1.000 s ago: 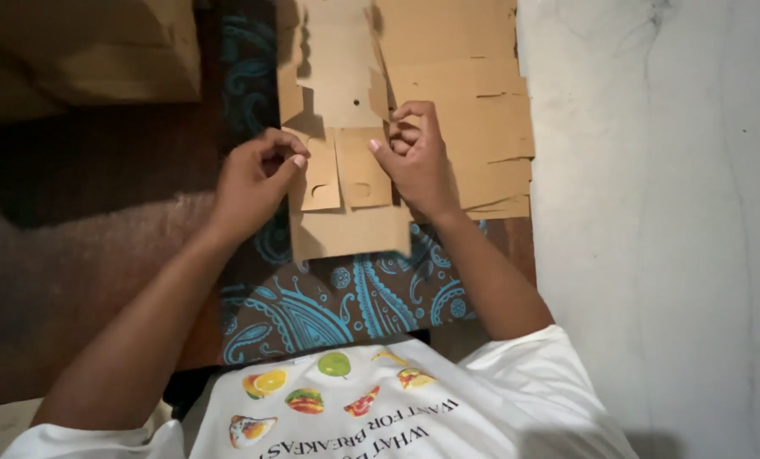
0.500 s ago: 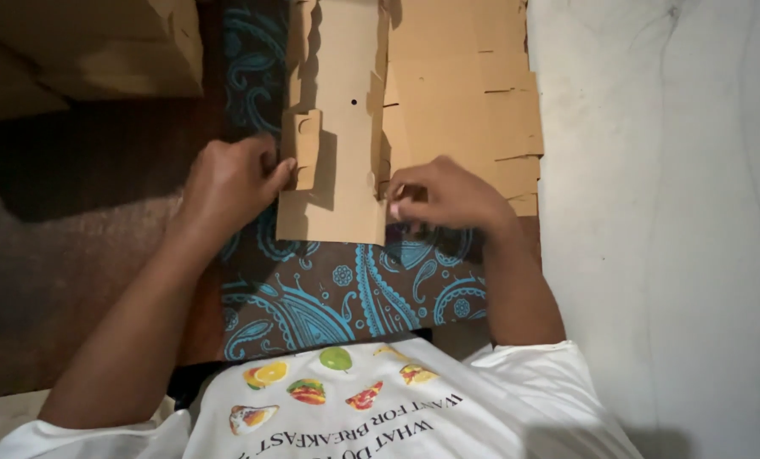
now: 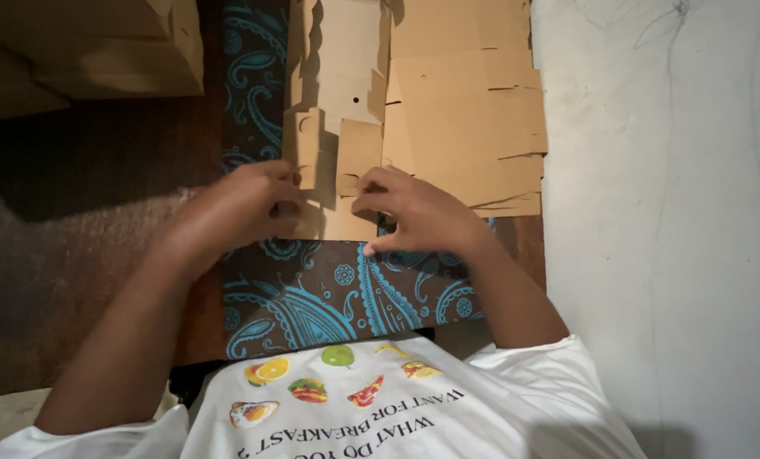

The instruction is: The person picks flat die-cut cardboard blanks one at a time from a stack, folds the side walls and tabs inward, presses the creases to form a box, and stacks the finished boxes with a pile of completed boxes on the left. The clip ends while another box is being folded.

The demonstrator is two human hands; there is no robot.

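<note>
A flat die-cut cardboard box blank (image 3: 339,93) lies lengthwise in front of me on a dark cloth with blue paisley patterns (image 3: 312,297). My left hand (image 3: 244,208) pinches its near left side flap, which stands folded up. My right hand (image 3: 414,212) grips the near end of the blank, fingers curled on a small folded flap. Both hands are on the same piece, a few centimetres apart.
A stack of flat cardboard blanks (image 3: 473,119) lies to the right of the one I hold. A larger cardboard box (image 3: 82,51) sits at the upper left. A pale wall or floor surface (image 3: 669,212) runs down the right side. My white printed shirt (image 3: 371,408) fills the bottom.
The blank has shifted slightly and its near flaps are folded further. Both hands have moved closer together at the near end; the right hand came in from the right edge.
</note>
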